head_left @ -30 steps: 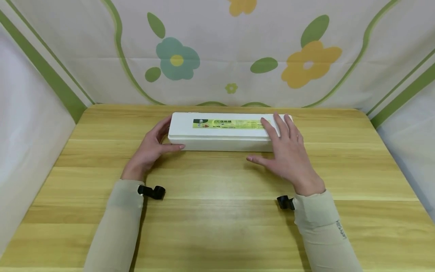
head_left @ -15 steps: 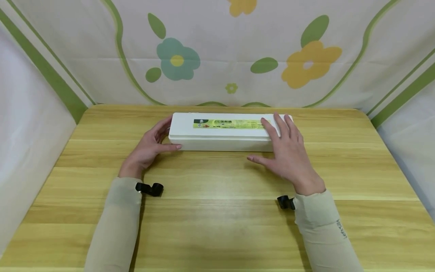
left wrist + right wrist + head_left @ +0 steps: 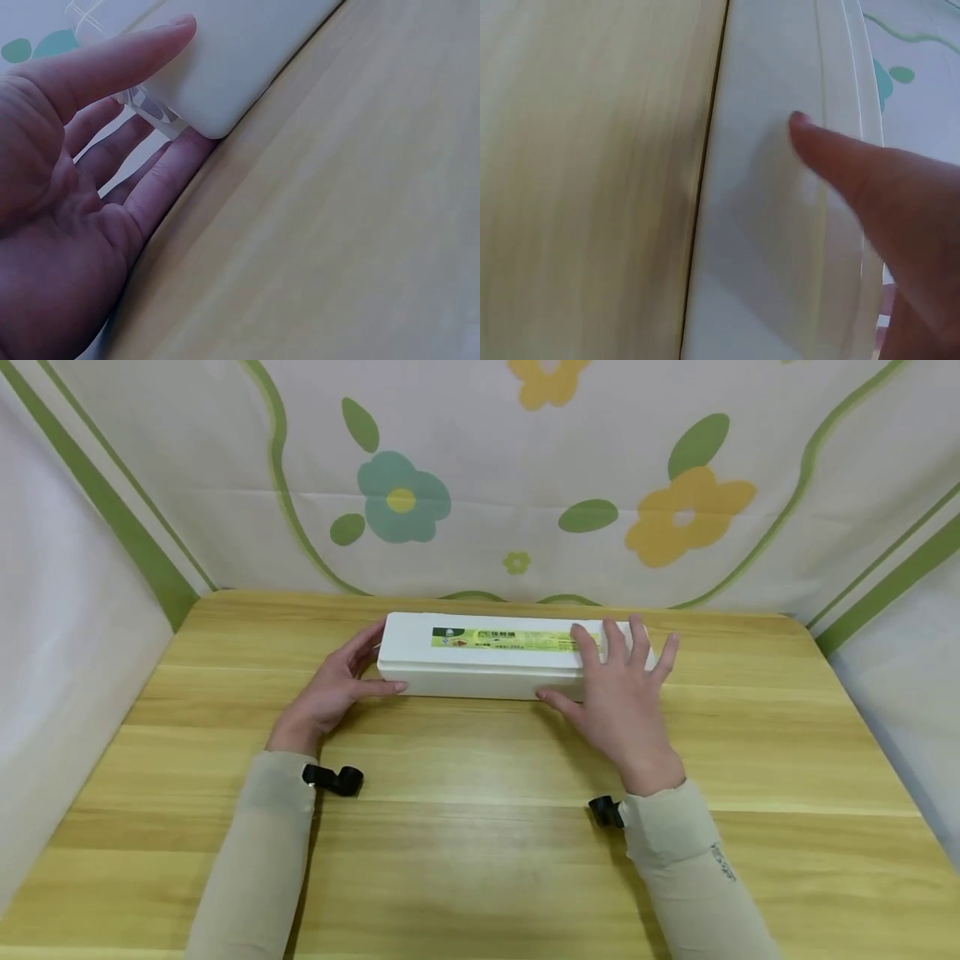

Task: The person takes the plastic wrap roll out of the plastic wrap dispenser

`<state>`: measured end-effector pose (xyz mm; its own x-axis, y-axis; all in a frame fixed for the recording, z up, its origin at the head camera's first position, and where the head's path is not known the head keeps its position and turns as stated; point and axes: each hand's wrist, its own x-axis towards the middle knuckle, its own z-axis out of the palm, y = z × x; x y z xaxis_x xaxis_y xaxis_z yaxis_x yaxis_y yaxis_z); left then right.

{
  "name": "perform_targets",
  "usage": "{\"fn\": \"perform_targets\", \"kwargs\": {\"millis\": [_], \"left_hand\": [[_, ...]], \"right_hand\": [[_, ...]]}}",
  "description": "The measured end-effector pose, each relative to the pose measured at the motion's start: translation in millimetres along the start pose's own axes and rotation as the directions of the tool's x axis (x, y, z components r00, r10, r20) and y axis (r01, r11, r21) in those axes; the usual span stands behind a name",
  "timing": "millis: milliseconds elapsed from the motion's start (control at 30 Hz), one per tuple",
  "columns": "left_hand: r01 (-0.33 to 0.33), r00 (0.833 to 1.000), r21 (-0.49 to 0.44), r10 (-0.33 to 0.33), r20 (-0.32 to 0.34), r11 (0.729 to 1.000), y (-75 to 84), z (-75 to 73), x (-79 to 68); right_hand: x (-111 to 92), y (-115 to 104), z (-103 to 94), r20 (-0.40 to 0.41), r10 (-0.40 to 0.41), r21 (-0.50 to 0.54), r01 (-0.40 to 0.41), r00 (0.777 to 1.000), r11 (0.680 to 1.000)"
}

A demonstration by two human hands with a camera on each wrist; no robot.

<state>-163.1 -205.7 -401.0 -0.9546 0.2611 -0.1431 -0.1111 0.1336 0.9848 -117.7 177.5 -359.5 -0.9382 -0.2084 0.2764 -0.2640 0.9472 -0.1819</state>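
Observation:
A long white cling film box (image 3: 480, 683) with a yellow-green label (image 3: 517, 640) lies lengthwise near the back of the wooden table, its lid down. My left hand (image 3: 330, 697) holds its left end, thumb along the front face and the other fingers round the end. In the left wrist view the little finger (image 3: 169, 176) reaches the box's bottom corner. Over the right part of the lid, my right hand (image 3: 618, 702) is spread, fingers fanned out. Its thumb (image 3: 840, 154) points across the front face in the right wrist view.
The wooden table (image 3: 480, 860) stretches in front of the box and to both sides. A flower-printed curtain (image 3: 480, 468) hangs right behind the table's back edge, with white cloth (image 3: 67, 610) at the sides. A small black mount (image 3: 341, 780) sits on each wrist.
The right hand has shifted left and spread its fingers wider, with its thumb now overlapping the front face. The head view has tilted slightly. The left hand stays at the box's end.

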Motion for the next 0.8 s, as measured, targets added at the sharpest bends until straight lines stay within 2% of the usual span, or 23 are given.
{"fn": "perform_targets", "kwargs": {"millis": [67, 300, 533, 800], "left_hand": [[-0.004, 1.0, 0.005, 0.004, -0.002, 1.0, -0.3, -0.4, -0.4], [-0.013, 1.0, -0.002, 0.013, 0.009, 1.0, -2.9, -0.1, 2.6], [-0.01, 1.0, 0.004, 0.01, 0.026, 1.0, -4.2, 6.4, 4.3], [-0.015, 0.998, 0.016, 0.014, 0.058, 1.0, -5.5, 10.6, 3.0]], "right_hand": [[4, -6, 1.1, 0.01, -0.03, -0.019, 0.031, 0.999, 0.999], [27, -42, 2.0, 0.073, -0.108, 0.035, 0.106, 0.991, 0.994], [42, -79, 15.4, 0.008, -0.259, -0.06, 0.259, 0.966, 0.964], [46, -97, 26.3, -0.057, -0.314, -0.177, 0.299, 0.948, 0.937]]}}
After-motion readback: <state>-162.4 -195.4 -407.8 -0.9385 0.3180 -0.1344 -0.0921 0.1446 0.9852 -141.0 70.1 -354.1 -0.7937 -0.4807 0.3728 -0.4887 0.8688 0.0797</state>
